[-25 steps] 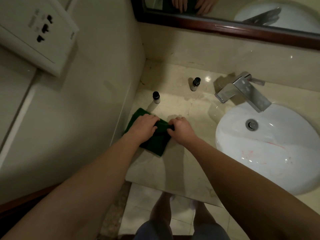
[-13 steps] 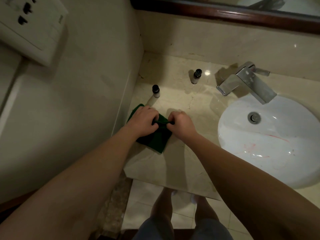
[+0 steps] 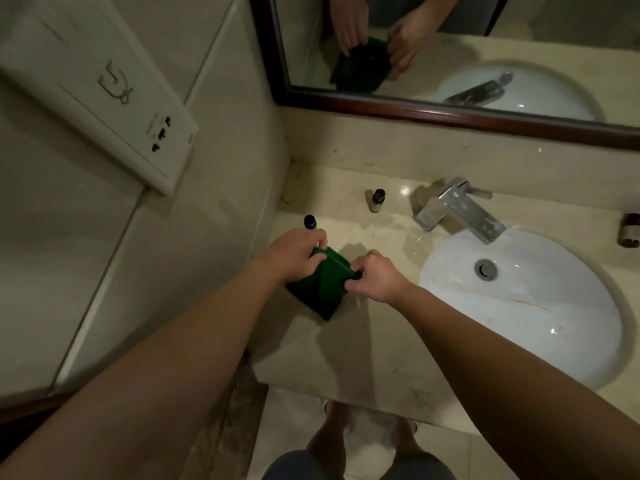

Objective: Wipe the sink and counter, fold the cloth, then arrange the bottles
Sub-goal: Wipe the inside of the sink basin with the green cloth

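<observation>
A dark green cloth (image 3: pixel 320 287) lies partly folded on the marble counter (image 3: pixel 374 348), left of the white sink (image 3: pixel 540 313). My left hand (image 3: pixel 294 252) pinches its far left corner, and my right hand (image 3: pixel 375 277) pinches its right edge; both corners are raised off the counter. One small black-capped bottle (image 3: pixel 309 221) stands just behind my left hand, partly hidden by it. A second small bottle (image 3: pixel 376 200) stands farther back, left of the faucet (image 3: pixel 457 211). Faint red streaks mark the sink bowl.
A wall with a socket plate (image 3: pixel 114 109) closes off the left side. A dark-framed mirror (image 3: pixel 433 110) runs along the back. A dark cylindrical object (image 3: pixel 629 230) sits at the right edge of the counter. The counter's front edge (image 3: pixel 346 396) is below my forearms.
My hands have lifted the cloth's near-top corners and drawn it into a narrower fold. The camera has tilted up, so the mirror and a dark object at the right now show.
</observation>
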Action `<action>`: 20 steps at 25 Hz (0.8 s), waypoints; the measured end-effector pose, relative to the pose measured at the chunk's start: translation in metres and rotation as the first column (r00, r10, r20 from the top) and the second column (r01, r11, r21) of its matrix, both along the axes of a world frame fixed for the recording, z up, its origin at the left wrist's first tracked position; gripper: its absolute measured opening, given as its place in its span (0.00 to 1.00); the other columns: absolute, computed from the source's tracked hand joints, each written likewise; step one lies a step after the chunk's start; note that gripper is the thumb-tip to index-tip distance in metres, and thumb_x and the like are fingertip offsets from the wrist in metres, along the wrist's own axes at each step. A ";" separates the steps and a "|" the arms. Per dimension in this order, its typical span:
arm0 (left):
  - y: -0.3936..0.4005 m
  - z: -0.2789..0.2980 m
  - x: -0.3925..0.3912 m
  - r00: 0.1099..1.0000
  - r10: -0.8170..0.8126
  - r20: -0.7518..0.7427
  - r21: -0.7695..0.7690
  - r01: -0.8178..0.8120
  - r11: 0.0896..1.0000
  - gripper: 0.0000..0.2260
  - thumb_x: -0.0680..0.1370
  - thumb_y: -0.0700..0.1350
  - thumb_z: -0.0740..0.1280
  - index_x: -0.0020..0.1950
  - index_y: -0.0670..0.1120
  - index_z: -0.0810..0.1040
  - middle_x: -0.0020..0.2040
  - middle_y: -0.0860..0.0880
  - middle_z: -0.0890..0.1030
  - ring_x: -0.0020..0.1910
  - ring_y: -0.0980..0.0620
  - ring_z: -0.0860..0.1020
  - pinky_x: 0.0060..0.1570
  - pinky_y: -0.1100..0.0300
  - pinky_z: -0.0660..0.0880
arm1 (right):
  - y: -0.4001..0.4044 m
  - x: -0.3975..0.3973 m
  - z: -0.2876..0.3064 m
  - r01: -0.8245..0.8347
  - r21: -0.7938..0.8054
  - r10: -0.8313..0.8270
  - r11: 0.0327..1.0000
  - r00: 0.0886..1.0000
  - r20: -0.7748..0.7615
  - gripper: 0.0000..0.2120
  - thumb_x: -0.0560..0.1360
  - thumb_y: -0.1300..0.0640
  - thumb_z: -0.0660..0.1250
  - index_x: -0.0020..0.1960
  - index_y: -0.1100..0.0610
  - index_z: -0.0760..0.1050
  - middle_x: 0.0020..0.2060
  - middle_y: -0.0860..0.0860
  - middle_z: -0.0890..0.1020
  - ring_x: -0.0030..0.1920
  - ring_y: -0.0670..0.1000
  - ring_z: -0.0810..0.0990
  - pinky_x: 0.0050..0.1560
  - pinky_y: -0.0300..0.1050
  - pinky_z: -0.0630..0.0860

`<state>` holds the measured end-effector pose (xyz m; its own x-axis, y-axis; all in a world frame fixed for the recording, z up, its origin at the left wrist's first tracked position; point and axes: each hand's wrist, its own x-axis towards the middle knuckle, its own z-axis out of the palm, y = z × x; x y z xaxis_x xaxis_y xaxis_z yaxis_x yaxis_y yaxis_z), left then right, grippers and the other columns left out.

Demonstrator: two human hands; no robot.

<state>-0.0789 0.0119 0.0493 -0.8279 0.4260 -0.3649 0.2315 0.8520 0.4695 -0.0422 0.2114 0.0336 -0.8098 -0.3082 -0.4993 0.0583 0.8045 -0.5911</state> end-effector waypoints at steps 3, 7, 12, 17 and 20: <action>0.020 0.022 -0.002 0.999 -0.010 -0.033 0.012 0.010 1.000 0.03 0.78 0.47 0.64 0.49 0.50 0.71 0.44 0.50 0.75 0.44 0.49 0.75 0.42 0.54 0.71 | 0.028 -0.001 0.024 0.128 -0.063 -0.125 0.990 0.991 0.052 0.06 0.68 0.53 0.70 0.35 0.54 0.77 0.36 0.55 0.80 0.42 0.54 0.78 0.39 0.46 0.73; 0.058 0.038 0.002 0.999 -0.002 -0.043 0.110 0.007 0.994 0.02 0.79 0.48 0.63 0.48 0.51 0.71 0.43 0.50 0.77 0.42 0.51 0.75 0.41 0.55 0.73 | 0.078 0.014 0.048 0.210 0.002 -0.210 0.978 0.977 0.026 0.05 0.68 0.57 0.70 0.38 0.54 0.73 0.38 0.55 0.80 0.42 0.55 0.79 0.42 0.50 0.76; 0.124 0.031 0.021 0.989 -0.113 -0.095 0.199 0.130 0.971 0.07 0.79 0.47 0.64 0.51 0.46 0.79 0.45 0.50 0.80 0.47 0.50 0.76 0.48 0.56 0.71 | 0.147 0.055 0.055 0.343 0.112 -0.349 0.933 0.936 0.049 0.06 0.71 0.56 0.68 0.37 0.54 0.74 0.33 0.52 0.77 0.36 0.53 0.76 0.33 0.43 0.68; 0.184 0.023 0.041 0.993 -0.115 0.014 0.271 0.107 0.957 0.07 0.79 0.46 0.64 0.50 0.45 0.80 0.45 0.50 0.78 0.46 0.51 0.76 0.48 0.56 0.73 | 0.207 0.102 0.049 0.583 0.105 -0.586 0.806 0.810 -0.001 0.08 0.74 0.52 0.68 0.41 0.57 0.77 0.36 0.54 0.80 0.37 0.53 0.78 0.35 0.43 0.71; 0.220 0.022 0.054 0.995 -0.069 0.066 0.275 0.048 0.960 0.06 0.79 0.47 0.64 0.48 0.47 0.79 0.44 0.51 0.78 0.43 0.52 0.77 0.46 0.58 0.74 | 0.239 0.120 0.045 0.630 0.060 -0.631 0.775 0.776 0.001 0.05 0.74 0.56 0.67 0.41 0.56 0.78 0.38 0.53 0.81 0.40 0.53 0.79 0.35 0.40 0.71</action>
<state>-0.0251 0.2315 0.0710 -0.7736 0.5647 -0.2876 0.2330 0.6755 0.6996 0.0775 0.4501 0.0783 -0.8029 0.2949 -0.5181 0.5748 0.6134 -0.5416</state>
